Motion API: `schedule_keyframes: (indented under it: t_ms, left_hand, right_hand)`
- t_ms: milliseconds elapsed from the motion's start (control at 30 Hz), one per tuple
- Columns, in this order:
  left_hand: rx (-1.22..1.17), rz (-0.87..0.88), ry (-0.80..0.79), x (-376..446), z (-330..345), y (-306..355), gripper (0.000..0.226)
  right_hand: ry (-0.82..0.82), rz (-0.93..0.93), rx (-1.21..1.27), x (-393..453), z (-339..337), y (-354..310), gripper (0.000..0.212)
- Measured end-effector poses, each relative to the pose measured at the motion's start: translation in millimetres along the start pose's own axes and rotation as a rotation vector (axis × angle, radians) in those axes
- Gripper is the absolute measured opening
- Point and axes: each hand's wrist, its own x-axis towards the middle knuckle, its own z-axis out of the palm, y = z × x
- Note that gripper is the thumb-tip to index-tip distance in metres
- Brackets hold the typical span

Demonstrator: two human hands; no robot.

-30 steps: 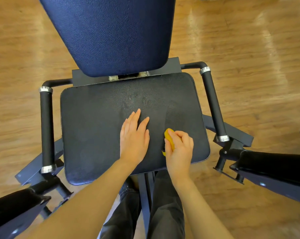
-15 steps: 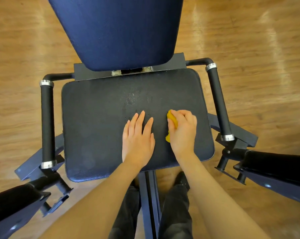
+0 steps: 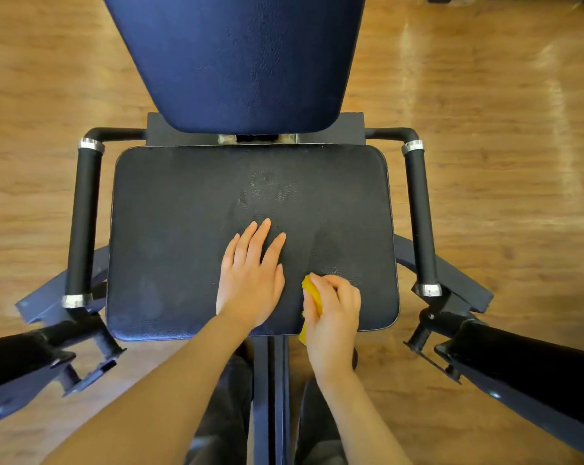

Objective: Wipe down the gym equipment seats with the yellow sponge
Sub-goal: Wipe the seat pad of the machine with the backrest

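Black seat (image 3: 183,229) — left hand (image 3: 250,280) flat (fingers straight); right hand (image 3: 334,313) gripping yellow sponge (image 3: 312,292)

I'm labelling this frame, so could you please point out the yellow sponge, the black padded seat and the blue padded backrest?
yellow sponge (image 3: 312,292), head view, exposed upper edge.
black padded seat (image 3: 176,229), head view, bare left half.
blue padded backrest (image 3: 243,55), head view, centre.

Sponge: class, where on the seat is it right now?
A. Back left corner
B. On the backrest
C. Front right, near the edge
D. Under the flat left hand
C: the right hand grips the sponge at the seat's front right edge, beside the flat left hand.
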Motion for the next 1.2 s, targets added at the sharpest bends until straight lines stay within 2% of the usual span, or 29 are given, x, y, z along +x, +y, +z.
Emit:
schedule_keyframes:
  t_ms: [233, 533, 867, 1200]
  left_hand:
    - [-0.008, -0.001, -0.014, -1.1, -0.3, 0.5, 0.052]
    - [-0.016, -0.004, -0.014, -1.3, -0.8, 0.4, 0.051]
    - [-0.013, -0.011, -0.029, -1.8, -1.2, 1.2, 0.052]
    - [-0.013, -0.002, -0.015, -2.2, -1.0, 0.7, 0.052]
  right_hand:
    - [0.061, -0.001, 0.023, 35.6, 0.8, 2.5, 0.028]
    - [0.004, 0.010, 0.080, -44.4, -17.5, 17.0, 0.028]
    - [0.083, 0.099, 0.053, 27.3, -14.8, 16.5, 0.027]
    - [0.088, 0.087, 0.039, -50.5, -25.8, 30.7, 0.026]
